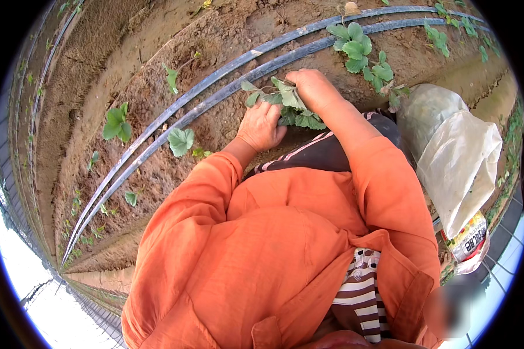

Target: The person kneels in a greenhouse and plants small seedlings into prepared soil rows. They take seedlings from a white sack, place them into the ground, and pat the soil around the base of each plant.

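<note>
A strawberry plant (290, 98) with drooping green leaves is between my two hands, close in front of my knee. My left hand (262, 124) has its fingers curled at the leaf stalks on the plant's left side. From the upper right, my right hand (316, 89) is closed on stalks and leaves of the same plant, its fingertips turned down and hidden. More leaves (303, 118) hang below and between the hands. The plant's base is hidden, so I cannot tell whether it sits in the soil.
Two drip irrigation hoses (227, 97) run along the soil bed (153, 65) just beyond my hands. Other strawberry plants (356, 46) grow beside them, some small (181, 141). A whitish plastic sack (458, 161) stands at my right, beside my dark-trousered leg (314, 152).
</note>
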`<state>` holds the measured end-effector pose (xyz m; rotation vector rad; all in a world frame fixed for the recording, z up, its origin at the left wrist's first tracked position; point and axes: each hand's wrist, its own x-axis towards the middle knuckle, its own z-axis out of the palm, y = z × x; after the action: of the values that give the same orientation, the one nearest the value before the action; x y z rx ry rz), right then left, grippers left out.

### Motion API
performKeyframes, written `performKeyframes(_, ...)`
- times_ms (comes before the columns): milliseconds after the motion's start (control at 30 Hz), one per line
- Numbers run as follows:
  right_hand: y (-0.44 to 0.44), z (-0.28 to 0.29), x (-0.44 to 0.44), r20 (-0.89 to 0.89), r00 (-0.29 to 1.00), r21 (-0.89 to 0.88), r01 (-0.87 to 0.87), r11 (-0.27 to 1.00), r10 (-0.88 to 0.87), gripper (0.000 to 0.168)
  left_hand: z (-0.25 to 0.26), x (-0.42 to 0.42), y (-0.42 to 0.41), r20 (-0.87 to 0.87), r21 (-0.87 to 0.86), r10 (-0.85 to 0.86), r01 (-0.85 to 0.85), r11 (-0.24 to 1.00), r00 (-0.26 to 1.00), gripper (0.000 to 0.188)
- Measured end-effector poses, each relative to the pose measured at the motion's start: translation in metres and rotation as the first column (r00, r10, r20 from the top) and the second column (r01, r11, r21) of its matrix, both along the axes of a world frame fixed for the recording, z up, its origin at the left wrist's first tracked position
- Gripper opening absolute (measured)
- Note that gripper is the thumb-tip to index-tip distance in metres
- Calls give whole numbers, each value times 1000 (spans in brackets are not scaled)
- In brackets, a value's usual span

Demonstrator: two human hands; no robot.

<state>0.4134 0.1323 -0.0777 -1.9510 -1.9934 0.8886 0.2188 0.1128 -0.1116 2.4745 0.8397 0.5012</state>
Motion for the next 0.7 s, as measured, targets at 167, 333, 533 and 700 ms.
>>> performKeyframes(167,-11,-7,-5,47,971,80,230,970,-234,16,2,5,4,92,22,7,-10,1000,996,54)
performKeyframes(333,-7,25,54,67,887,91,451,888,-457,21,6,10,5,103,-45,43,-38,998,994,52)
performKeyframes(533,-88,160,129,-652,407,115,887,447,-640,20,2,5,5,84,-65,100,-95,993,991,57)
performKeyframes(700,-249,212,271,-474,307,355,924,140,-825,22,11,21,8,174,-97,208,-193,976,963,67)
